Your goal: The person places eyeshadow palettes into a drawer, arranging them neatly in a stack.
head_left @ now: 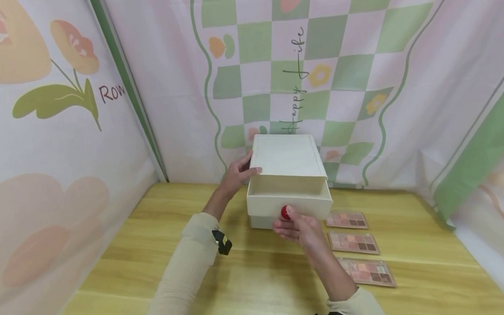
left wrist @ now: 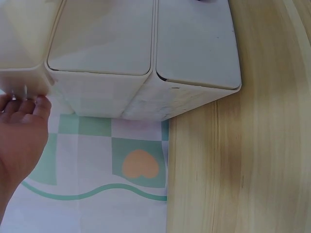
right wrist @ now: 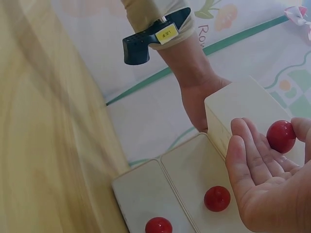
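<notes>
A white cabinet (head_left: 288, 155) stands on the table (head_left: 240, 287), just to the right of the left hand (head_left: 237, 173). That hand holds its upper left edge, thumb over the top, fingers along the side. Directly in front of the right hand (head_left: 302, 225), the top drawer (head_left: 258, 206) stands partway out. The right hand pinches the drawer's red knob (head_left: 285, 213), thumb against it and the other fingers reaching beneath, palm turned up. Two lower knobs (right wrist: 217, 198) lie below this hand. Beyond the right wrist, on its outer side, three makeup palettes (head_left: 354, 242) lie flat in a row, the nearest partly hidden by the forearm.

The cabinet looks light and stiff, likely to slide or tip if tugged, so the upper edge seems a good place to brace it. The knob looks smooth and slightly slippery; a pinch around its middle should suit. The palettes seem thin and fragile, best taken by their edges.
</notes>
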`<state>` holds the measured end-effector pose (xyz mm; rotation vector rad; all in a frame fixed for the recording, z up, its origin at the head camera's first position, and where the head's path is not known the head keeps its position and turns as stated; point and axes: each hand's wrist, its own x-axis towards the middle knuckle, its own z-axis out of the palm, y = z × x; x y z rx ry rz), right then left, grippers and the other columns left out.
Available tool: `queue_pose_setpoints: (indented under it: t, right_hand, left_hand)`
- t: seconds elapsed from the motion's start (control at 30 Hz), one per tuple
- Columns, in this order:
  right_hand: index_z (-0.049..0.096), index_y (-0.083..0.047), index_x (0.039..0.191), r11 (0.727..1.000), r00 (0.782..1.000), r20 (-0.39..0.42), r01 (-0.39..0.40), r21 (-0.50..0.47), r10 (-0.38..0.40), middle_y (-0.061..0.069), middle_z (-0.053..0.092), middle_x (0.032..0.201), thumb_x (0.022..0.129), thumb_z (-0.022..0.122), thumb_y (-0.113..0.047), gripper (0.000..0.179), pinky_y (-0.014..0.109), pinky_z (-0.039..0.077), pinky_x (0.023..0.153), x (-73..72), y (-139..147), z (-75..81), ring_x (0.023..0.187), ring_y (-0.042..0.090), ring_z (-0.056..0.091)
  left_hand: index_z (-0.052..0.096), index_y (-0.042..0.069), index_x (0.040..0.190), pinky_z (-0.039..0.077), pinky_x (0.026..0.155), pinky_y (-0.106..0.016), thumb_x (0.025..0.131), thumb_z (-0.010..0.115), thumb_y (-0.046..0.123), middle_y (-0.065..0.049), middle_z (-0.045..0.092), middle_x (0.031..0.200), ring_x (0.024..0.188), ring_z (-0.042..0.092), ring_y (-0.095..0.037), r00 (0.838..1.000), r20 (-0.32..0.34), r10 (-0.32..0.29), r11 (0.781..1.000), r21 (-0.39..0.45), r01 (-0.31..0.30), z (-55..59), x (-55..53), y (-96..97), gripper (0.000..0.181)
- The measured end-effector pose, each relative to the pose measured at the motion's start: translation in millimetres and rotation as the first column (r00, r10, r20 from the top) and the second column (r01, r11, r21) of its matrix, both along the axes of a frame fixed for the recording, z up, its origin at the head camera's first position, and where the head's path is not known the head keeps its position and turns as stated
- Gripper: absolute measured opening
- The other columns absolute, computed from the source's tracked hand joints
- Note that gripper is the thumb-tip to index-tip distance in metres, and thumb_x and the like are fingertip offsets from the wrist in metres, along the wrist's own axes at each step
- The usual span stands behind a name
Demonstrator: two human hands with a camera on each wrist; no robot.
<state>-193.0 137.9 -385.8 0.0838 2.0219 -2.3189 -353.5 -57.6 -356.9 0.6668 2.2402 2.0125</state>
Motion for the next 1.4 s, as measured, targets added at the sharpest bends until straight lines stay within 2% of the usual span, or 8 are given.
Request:
queue_pose_setpoints:
  t: [0.43,0.77,1.07,1.4]
  right_hand:
    - [0.067,0.009,0.112,1.000,1.000,0.018,0.000,0.029,-0.001,-0.001,0.080,0.085,0.105,0.052,-0.035,0.047,0.024,0.064,0.079,12.8,-1,0.0,0.081,0.010,0.076]
    - [0.066,0.008,0.114,0.999,1.000,0.023,-0.007,0.034,0.006,-0.001,0.079,0.085,0.105,0.051,-0.035,0.046,0.024,0.064,0.080,24.2,-2,-1.4,0.081,0.012,0.076]
    - [0.069,0.004,0.108,1.000,0.999,0.032,0.008,0.022,-0.008,0.001,0.080,0.087,0.105,0.052,-0.033,0.040,0.026,0.064,0.081,33.0,-5,-5.6,0.082,0.012,0.076]
    - [0.068,0.001,0.110,0.998,0.998,0.031,-0.062,0.023,0.061,-0.006,0.079,0.085,0.106,0.049,-0.036,0.042,0.025,0.063,0.083,42.7,1,-7.0,0.084,0.010,0.076]
  left_hand:
    - [0.025,0.009,0.160,0.037,0.125,-0.043,0.093,0.064,0.022,-0.013,0.026,0.169,0.153,0.037,-0.032,1.000,-0.020,0.015,1.000,-0.002,-0.015,-2.4,0.4,1.4,0.079]
    - [0.025,0.008,0.160,0.036,0.125,-0.043,0.094,0.063,0.021,-0.014,0.026,0.169,0.153,0.035,-0.031,1.000,-0.027,0.014,1.000,-0.007,-0.014,-3.0,0.9,1.7,0.078]
    - [0.024,0.005,0.160,0.036,0.125,-0.044,0.095,0.062,0.020,-0.016,0.028,0.168,0.153,0.036,-0.031,1.000,-0.024,-0.003,0.999,0.033,0.004,-3.8,0.8,2.1,0.077]
    - [0.024,0.007,0.160,0.037,0.124,-0.045,0.094,0.062,0.020,-0.016,0.029,0.168,0.152,0.037,-0.032,1.000,-0.020,0.003,0.999,0.033,-0.003,-2.9,2.2,3.0,0.078]
